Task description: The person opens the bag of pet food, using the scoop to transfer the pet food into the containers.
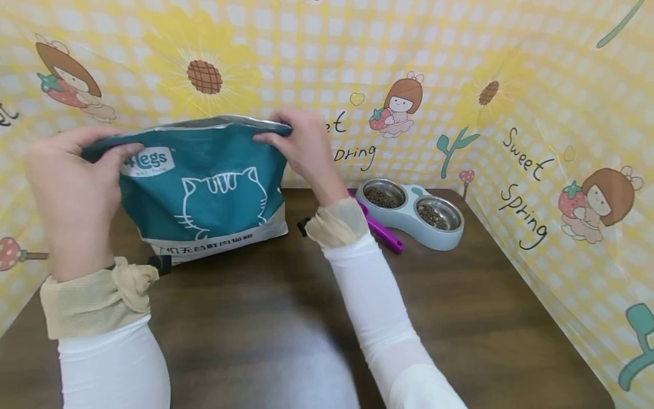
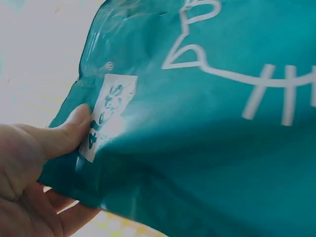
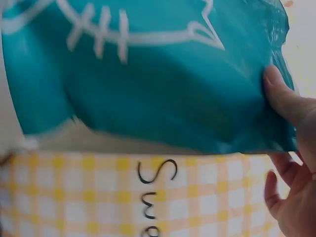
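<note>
A teal and white cat food bag (image 1: 219,187) with a white cat outline stands at the back left of the table. My left hand (image 1: 76,187) pinches its top left corner, thumb in front beside the logo label and fingers behind. At the top right corner my right hand (image 1: 306,147) grips the rim, with the thumb on the front face. Between the hands the bag's top edge shows a silvery lining. In the left wrist view the left thumb (image 2: 74,126) presses by the label; in the right wrist view the right thumb (image 3: 281,91) lies on the teal film.
Right of the bag stands a light blue double pet bowl (image 1: 444,241) with brown kibble in both steel dishes. A purple handled tool (image 1: 385,234) lies beside it, partly behind my right wrist. Yellow checked cloth (image 1: 317,57) hangs around the dark wooden table (image 1: 449,307).
</note>
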Available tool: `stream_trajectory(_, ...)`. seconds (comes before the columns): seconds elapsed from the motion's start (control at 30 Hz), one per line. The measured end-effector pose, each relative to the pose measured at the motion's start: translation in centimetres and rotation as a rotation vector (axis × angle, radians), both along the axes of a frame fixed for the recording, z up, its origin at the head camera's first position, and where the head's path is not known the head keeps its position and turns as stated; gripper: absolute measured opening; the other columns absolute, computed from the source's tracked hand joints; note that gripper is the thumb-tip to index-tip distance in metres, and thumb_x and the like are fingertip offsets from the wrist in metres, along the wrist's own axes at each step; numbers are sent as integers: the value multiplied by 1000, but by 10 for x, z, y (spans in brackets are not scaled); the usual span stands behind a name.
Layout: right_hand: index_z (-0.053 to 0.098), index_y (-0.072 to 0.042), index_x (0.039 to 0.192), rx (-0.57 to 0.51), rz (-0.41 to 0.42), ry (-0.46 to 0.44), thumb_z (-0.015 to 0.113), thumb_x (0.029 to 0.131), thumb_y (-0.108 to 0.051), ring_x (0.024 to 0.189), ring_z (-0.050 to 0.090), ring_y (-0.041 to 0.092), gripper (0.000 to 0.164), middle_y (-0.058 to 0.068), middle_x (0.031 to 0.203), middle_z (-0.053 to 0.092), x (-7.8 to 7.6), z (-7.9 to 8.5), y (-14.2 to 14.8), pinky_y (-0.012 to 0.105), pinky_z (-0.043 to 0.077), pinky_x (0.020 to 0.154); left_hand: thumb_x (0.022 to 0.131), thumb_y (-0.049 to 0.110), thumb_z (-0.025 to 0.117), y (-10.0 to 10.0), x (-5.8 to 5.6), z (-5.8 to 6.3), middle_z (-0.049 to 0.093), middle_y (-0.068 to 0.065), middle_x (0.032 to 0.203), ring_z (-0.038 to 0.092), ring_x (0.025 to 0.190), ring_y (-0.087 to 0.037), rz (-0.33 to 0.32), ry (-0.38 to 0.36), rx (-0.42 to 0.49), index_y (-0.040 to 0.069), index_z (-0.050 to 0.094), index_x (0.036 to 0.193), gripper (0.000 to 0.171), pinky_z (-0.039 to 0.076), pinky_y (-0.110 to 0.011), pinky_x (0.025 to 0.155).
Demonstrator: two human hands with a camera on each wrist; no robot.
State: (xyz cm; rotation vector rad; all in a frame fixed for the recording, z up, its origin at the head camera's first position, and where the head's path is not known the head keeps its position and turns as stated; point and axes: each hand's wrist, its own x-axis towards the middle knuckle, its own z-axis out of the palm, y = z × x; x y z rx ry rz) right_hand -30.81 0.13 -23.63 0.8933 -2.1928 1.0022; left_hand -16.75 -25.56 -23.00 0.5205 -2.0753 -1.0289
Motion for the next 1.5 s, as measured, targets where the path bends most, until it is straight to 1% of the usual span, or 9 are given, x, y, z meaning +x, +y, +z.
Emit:
stream_trajectory(0.17, 69, -13, 84, 234, 29, -93, 87, 93, -33, 77, 52, 12, 29, -3, 82, 67, -23, 27, -2, 20, 37, 69, 97, 34, 82, -9, -13, -6, 69, 29, 102, 60, 89, 13, 15, 105, 93, 21, 84, 123, 30, 54, -7, 94)
stream_trajectory(0.37, 53, -18, 69, 279, 245, -204, 90, 92, -25, 70, 43, 10, 44, -8, 66, 45, -50, 45, 2, 21, 34, 67, 94, 22, 87, -12, -23, -10, 66, 36, 86, 64, 89, 12, -20, 324, 142, 15, 88, 104, 13, 48, -12, 81)
stream_trajectory(0.53, 51, -18, 71, 402, 295, -225, 88, 93, -28, 70, 43, 11, 44, -8, 66, 40, -59, 57, 0, 22, 34, 69, 91, 21, 89, -15, -21, -8, 67, 35, 84, 67, 82, 13, -47, 344, 145, 16, 88, 104, 14, 53, -8, 79)
stream_trajectory(0.63, 57, -14, 87, 570, 209, -214, 82, 98, -30, 86, 52, 14, 32, -2, 83, 53, -51, 68, -5, 23, 42, 80, 91, 22, 89, -15, -21, -8, 71, 28, 89, 69, 82, 9, -82, 321, 199, 18, 86, 110, 20, 56, -7, 82)
stream_trajectory(0.73, 62, -12, 115, 747, 112, -198, 73, 104, -22, 113, 58, 17, 18, 2, 118, 66, -33, 81, -16, 28, 49, 103, 86, 17, 92, -14, -24, -6, 78, 13, 97, 75, 87, -1, -176, 378, 376, 14, 86, 109, 24, 61, -11, 89)
stream_trajectory(0.87, 57, -17, 142, 850, 71, -162, 66, 105, -26, 133, 59, 15, 39, -1, 148, 64, -10, 91, -37, 35, 47, 121, 80, 8, 95, -9, -25, -3, 83, 0, 101, 79, 94, -12, -257, 511, 613, 4, 85, 103, 26, 62, -22, 103)
stream_trajectory(1.1, 44, -26, 161, 884, 193, -33, 54, 108, -55, 150, 48, 6, 61, -9, 164, 52, 8, 79, -85, 24, 27, 133, 82, 6, 93, -6, -28, -5, 82, 1, 92, 79, 90, -13, -224, 564, 611, 3, 84, 98, 19, 62, -20, 97)
stream_trajectory(1.33, 55, -26, 142, 904, 0, 324, 21, 119, -50, 118, 62, 7, 48, -10, 124, 59, 26, 57, -129, 23, 47, 99, 82, 10, 93, -2, -37, -6, 79, 8, 82, 75, 78, -6, -188, 584, 492, 5, 85, 95, 16, 60, -18, 82)
stream_trajectory(1.5, 54, -27, 140, 873, -13, 353, 19, 120, -42, 111, 63, 3, 44, -16, 116, 58, 20, 49, -136, 19, 42, 81, 81, 9, 93, 1, -37, -6, 81, 6, 86, 79, 86, -9, -192, 582, 522, 4, 85, 95, 17, 63, -18, 88)
